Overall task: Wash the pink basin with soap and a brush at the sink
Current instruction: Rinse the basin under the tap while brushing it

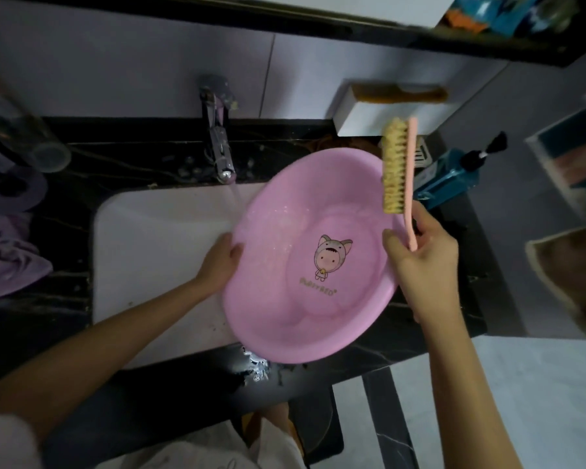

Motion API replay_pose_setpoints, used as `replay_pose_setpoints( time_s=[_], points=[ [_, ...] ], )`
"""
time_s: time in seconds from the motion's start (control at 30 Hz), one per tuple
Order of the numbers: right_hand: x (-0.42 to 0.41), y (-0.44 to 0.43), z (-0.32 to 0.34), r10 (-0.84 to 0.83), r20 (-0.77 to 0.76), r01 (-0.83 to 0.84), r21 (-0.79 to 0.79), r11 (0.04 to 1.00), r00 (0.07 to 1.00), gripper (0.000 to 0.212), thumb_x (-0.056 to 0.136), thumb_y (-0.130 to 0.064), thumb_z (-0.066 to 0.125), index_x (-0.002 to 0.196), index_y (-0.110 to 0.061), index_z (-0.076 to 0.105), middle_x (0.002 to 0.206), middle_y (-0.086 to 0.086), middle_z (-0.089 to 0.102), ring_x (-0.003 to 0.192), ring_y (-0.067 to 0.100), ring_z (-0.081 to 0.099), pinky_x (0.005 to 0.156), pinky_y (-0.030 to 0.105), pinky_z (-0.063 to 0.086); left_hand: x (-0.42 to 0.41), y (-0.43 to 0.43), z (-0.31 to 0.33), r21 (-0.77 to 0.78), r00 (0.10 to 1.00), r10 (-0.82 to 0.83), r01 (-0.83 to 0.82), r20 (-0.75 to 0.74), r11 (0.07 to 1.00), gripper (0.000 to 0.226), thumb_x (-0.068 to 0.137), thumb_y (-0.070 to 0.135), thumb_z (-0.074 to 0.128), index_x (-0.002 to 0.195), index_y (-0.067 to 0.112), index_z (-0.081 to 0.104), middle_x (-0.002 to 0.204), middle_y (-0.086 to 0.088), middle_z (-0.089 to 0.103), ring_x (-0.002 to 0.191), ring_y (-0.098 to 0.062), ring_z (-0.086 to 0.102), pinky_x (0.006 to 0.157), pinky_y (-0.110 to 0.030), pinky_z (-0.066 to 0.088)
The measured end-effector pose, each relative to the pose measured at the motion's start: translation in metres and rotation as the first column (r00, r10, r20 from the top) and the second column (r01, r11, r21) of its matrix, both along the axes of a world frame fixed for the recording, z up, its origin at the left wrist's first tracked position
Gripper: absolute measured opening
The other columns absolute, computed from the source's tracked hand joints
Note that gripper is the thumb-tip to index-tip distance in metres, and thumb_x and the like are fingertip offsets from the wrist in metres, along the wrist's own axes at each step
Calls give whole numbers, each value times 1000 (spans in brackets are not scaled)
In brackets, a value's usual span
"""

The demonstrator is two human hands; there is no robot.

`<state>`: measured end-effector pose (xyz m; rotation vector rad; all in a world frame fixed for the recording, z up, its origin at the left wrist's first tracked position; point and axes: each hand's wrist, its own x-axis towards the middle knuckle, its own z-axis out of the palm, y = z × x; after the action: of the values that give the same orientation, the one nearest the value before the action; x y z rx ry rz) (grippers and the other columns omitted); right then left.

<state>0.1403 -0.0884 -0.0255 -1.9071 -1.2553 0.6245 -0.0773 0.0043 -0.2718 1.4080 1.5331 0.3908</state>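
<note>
The pink basin [285,238], with a cartoon figure printed inside, is tilted over the right side of the white sink [156,238]. Water runs from the chrome tap [219,143] down beside the basin's left rim. My left hand [222,262] grips that left rim. My right hand [420,262] holds the pink handle of a scrubbing brush [398,170], raised upright above the basin's right rim with its yellowish bristles facing left. A blue soap pump bottle [450,179] stands on the counter just right of the brush.
Black marble counter [65,157] surrounds the sink. A clear glass [27,137] and purple cloth [7,262] lie at the left. A white wall shelf [383,113] with a comb hangs behind the brush. Water glints on the front counter edge.
</note>
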Motion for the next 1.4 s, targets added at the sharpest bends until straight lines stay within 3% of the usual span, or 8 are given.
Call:
replay_pose_setpoints(
  time_s=[0.23, 0.5, 0.7, 0.8, 0.97, 1.13, 1.27, 1.4],
  points=[
    [12, 27, 3, -102, -126, 101, -21, 995, 987, 31, 89, -29, 63, 90, 2, 61, 85, 26, 63, 70, 37, 61, 67, 45, 54, 21, 16, 0, 135, 999, 11, -17, 50, 991, 26, 98, 24, 44, 100, -1, 53, 99, -22, 62, 93, -34, 60, 78, -36, 42],
    [-5, 24, -8, -97, -105, 99, 8, 995, 990, 17, 88, -11, 61, 89, 5, 62, 82, 23, 65, 74, 37, 64, 69, 45, 57, 66, 23, 12, 249, 952, 165, -100, -257, 963, 42, 101, 28, 31, 137, 9, 37, 128, -21, 50, 109, -38, 54, 86, -44, 42],
    [-13, 21, -9, -79, -80, 85, 66, 994, 994, 14, 86, -8, 60, 80, 5, 59, 72, 22, 61, 62, 30, 57, 61, 39, 52, 59, -44, 5, 116, 682, -405, 581, -609, 805, 67, 92, 27, 20, 148, 2, -7, 154, -21, -17, 144, -36, -12, 115, -51, -7],
    [-12, 17, -10, -56, -96, 63, 66, 996, 994, 14, 86, -6, 59, 79, 6, 58, 70, 20, 60, 59, 22, 55, 59, 34, 51, 47, -45, 3, 108, 562, -490, 723, -666, 683, 71, 84, 31, 12, 150, 6, -1, 157, -14, -11, 145, -30, -11, 115, -46, -11],
    [-14, -2, -18, -45, -132, 57, 91, 994, 990, 20, 85, -10, 60, 67, -16, 53, 60, 3, 54, 50, 7, 51, 50, 20, 48, 59, 19, 5, 434, 683, -249, 660, -687, 614, 57, 89, 13, 45, 145, 10, 35, 151, -10, 33, 140, -32, 27, 115, -44, 0],
    [-18, -6, -22, -81, -150, 99, 123, 987, 985, 10, 79, -18, 56, 69, -16, 55, 62, 4, 56, 54, 10, 53, 53, 23, 49, 60, -21, 1, 171, 554, -404, 717, -728, 676, 62, 98, 28, 24, 149, 15, -9, 158, -6, -14, 143, -25, -19, 111, -55, -13],
    [-18, -7, -20, -72, -153, 91, 123, 988, 986, 16, 83, -12, 59, 68, -16, 55, 60, -1, 54, 50, 2, 50, 50, 14, 44, 38, -42, 2, 63, 466, -655, 839, -595, 540, 66, 89, 36, 12, 150, 12, 6, 158, -8, 8, 146, -22, 7, 118, -41, -3],
    [-20, -8, -21, -76, -142, 93, 112, 989, 987, 11, 77, -20, 56, 67, -17, 55, 59, -1, 53, 50, 4, 49, 50, 16, 45, 36, 15, -1, 268, 580, -411, 751, -703, 603, 60, 93, 21, 24, 150, 19, 5, 158, -3, 3, 146, -19, 8, 116, -50, 12]
  ],
)
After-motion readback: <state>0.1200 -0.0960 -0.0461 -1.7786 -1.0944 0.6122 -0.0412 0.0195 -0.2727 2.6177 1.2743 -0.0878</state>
